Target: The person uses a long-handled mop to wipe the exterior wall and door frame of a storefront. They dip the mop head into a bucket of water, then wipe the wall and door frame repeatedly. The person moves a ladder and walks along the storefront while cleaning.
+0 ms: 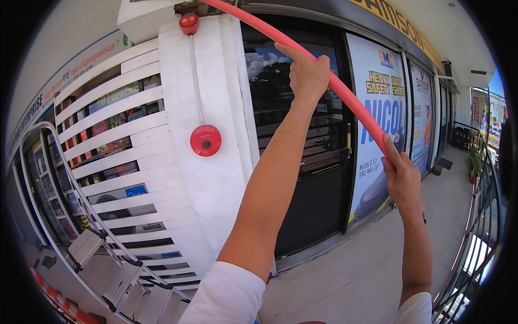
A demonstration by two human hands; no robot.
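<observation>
A long red flexible tube (352, 101) runs from the top middle, near a rusty opening in the ceiling edge, down to the right. My left hand (309, 75) grips it partway along, with the index finger stretched out along it. My right hand (400, 174) holds the tube's lower end, thumb and index finger on it. Left of the tube's upper part, a red alarm sounder (189, 24) is fixed high on the white pillar (202, 81). A thin conduit joins it to a round red alarm bell (205, 140) below.
An aluminium stepladder (123, 283) stands at the lower left beside white slats (149, 162). Orange-and-white traffic cones (64, 303) lie near its foot. A dark glass door (311, 202) is behind my arms. A metal railing (485, 235) borders the tiled walkway at the right.
</observation>
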